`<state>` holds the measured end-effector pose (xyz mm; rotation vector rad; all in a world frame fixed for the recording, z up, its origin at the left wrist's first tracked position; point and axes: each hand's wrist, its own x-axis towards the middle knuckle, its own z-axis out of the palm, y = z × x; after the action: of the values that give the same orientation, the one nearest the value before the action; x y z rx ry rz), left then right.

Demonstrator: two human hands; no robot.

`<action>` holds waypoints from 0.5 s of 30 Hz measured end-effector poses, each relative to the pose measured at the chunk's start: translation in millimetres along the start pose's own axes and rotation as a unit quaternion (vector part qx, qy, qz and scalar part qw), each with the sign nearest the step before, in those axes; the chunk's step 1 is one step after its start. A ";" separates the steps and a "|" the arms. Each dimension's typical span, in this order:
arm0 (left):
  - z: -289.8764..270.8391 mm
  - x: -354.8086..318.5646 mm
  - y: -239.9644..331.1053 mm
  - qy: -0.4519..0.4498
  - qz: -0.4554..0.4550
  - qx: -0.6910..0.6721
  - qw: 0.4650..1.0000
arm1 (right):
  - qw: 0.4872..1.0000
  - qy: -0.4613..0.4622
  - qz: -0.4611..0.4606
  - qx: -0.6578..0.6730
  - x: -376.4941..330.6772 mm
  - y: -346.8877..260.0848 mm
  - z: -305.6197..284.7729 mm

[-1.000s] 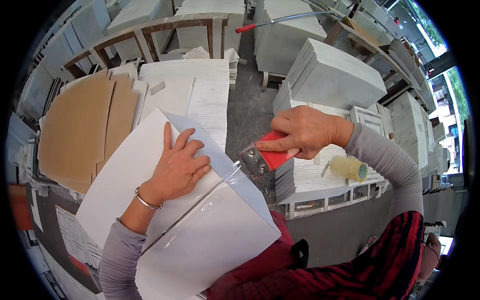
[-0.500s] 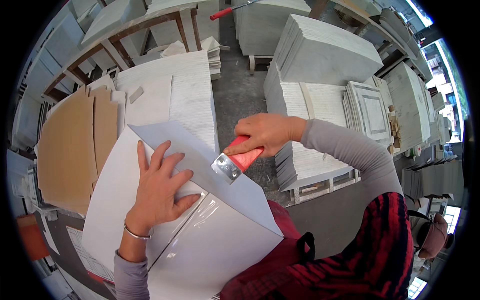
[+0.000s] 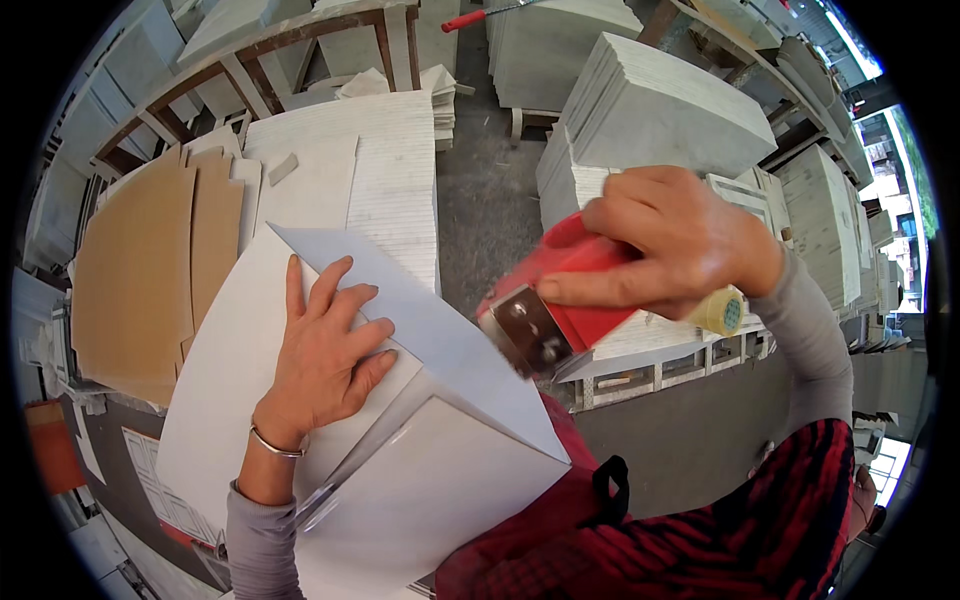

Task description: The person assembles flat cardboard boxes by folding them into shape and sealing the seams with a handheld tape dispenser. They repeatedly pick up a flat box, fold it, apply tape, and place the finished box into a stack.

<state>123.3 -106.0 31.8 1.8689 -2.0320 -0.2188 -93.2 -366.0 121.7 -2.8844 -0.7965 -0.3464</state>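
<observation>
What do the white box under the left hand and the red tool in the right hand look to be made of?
White box: likely coated cardboard, smooth, with folded flap edges and clear glossy tape along the seam. Red tape dispenser: seemingly moulded plastic body, with a shiny metal blade plate at its front.

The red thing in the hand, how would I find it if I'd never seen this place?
Start at the big white box in the middle. At its right edge, the right hand grips a tape dispenser. It is bright red with a shiny metal blade, unlike the pale stacks around it.
</observation>
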 end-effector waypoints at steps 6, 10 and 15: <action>-0.6 2.3 -2.3 -0.012 0.005 0.013 1.000 | 0.999 0.029 0.032 0.033 -11.1 18.2 55.1; -3.0 6.0 3.4 -0.013 0.002 -0.003 1.000 | 0.996 0.002 0.060 0.070 -12.5 29.6 77.5; -5.4 16.2 12.9 -0.039 -0.011 -0.010 0.999 | 0.974 0.070 0.094 0.195 -31.6 27.0 170.1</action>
<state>112.4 -119.8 44.0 1.8976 -2.0536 -0.3222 -74.0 -373.1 -52.2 -2.5074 -0.4969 -0.3241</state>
